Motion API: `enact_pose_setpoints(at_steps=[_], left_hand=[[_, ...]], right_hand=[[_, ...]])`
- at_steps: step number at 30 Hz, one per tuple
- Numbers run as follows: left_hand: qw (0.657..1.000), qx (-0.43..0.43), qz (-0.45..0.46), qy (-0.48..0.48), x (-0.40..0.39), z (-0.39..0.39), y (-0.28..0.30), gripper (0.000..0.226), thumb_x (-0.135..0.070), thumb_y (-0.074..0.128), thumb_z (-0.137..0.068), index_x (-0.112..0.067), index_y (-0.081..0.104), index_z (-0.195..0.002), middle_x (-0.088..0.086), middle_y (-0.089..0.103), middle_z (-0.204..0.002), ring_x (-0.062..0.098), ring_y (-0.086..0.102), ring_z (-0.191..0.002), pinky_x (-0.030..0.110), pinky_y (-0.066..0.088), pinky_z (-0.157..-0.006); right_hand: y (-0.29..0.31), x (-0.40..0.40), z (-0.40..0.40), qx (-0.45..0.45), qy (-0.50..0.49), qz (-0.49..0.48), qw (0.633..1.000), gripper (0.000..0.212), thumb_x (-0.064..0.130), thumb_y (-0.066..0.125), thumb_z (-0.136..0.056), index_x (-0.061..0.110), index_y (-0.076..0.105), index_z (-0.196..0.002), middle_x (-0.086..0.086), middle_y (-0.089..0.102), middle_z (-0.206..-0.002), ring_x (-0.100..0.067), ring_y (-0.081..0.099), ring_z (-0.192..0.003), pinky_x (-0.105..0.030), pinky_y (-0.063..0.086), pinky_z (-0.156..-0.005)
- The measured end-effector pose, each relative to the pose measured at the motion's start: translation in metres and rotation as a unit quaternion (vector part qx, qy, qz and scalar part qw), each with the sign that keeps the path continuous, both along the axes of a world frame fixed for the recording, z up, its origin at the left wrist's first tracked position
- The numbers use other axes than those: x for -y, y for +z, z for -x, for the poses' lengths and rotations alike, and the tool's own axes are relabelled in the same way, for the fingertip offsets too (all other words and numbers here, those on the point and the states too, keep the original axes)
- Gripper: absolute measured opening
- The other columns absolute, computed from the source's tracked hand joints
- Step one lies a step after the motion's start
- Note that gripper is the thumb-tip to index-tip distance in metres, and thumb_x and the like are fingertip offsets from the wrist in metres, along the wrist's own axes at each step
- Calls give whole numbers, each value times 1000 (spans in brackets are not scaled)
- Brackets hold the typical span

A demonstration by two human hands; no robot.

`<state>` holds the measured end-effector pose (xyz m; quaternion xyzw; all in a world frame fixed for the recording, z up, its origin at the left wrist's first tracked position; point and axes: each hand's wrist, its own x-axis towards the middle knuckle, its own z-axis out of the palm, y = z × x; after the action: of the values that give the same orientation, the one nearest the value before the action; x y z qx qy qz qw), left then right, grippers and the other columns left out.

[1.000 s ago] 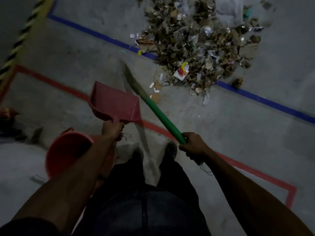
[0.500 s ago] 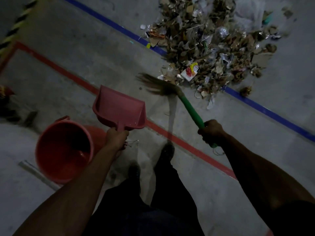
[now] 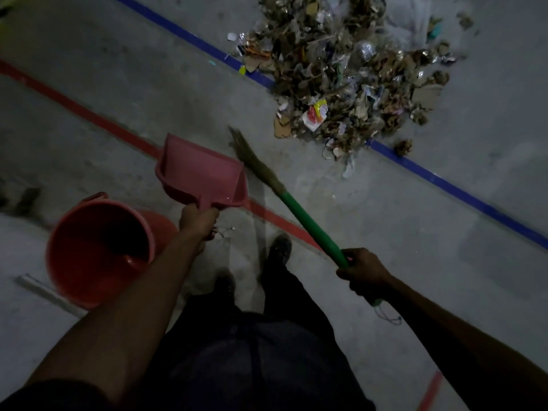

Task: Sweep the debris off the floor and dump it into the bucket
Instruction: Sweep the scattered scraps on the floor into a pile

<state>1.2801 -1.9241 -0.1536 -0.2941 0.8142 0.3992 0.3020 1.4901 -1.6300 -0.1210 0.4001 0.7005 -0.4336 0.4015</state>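
Observation:
A big heap of debris (image 3: 350,75), dry leaves, card scraps and wrappers, lies on the grey floor at the top, across a blue line. My left hand (image 3: 198,221) grips the handle of a pink dustpan (image 3: 204,176), held above the floor with nothing in it. My right hand (image 3: 363,269) grips the green handle of a broom (image 3: 308,225). Its straw bristles (image 3: 252,158) point up-left, just right of the dustpan and short of the heap. A red bucket (image 3: 98,250) stands at the left beside my left arm, its dark inside showing no debris.
A blue floor line (image 3: 444,185) and a red floor line (image 3: 89,114) run diagonally across the concrete. My two feet (image 3: 278,247) stand between the bucket and the broom. A dark object (image 3: 26,200) lies at the left edge, and a pale strip (image 3: 44,292) below the bucket.
The broom head swung from beneath the heap's edge back to the left, close beside the dustpan. The view shifted, so bucket and heap sit further right and lower in frame.

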Motion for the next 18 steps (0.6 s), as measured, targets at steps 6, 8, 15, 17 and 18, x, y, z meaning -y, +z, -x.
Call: enact_pose_setpoints(at_steps=[6,8,15,17,18], left_hand=[[1000,2,-22,14,-2,-15,7,20,-8,60,-82,-1,59,-100,11,51,-68,20,45,-49,24,38,-44],[1000,1,-24,13,-2,-18,8,18,-8,59,-82,-1,58,-98,10,51,-67,19,44,-49,23,37,-44],[1000,7,-19,-1,-3,-31,5,16,-6,59,-82,-4,57,-97,8,52,-66,18,45,-49,22,38,-43],[1000,6,-14,-4,-3,-35,3,16,-7,59,-82,-4,58,-97,8,52,-67,19,46,-51,24,38,-44],[1000,6,-13,-6,-3,-36,3,16,-8,59,-82,-4,58,-98,8,53,-67,19,47,-52,24,39,-45]], right_hand=[[-2,-22,-25,92,41,-36,994,42,7,70,-84,-2,58,-123,-16,63,-76,-20,59,-45,-25,45,-39],[-5,-33,-21,88,32,-55,994,36,6,72,-82,-3,62,-115,-15,63,-69,-21,59,-45,-26,47,-40],[-15,-38,10,3,-45,-119,992,30,7,71,-80,-1,64,-107,-13,63,-64,-27,64,-53,-36,57,-52],[-12,-27,4,-27,-50,-114,992,30,8,70,-79,3,65,-109,-9,63,-63,-21,62,-44,-28,52,-41],[-9,-21,-1,-38,-47,-108,992,32,8,69,-79,6,65,-111,-8,64,-62,-18,61,-40,-26,49,-37]])
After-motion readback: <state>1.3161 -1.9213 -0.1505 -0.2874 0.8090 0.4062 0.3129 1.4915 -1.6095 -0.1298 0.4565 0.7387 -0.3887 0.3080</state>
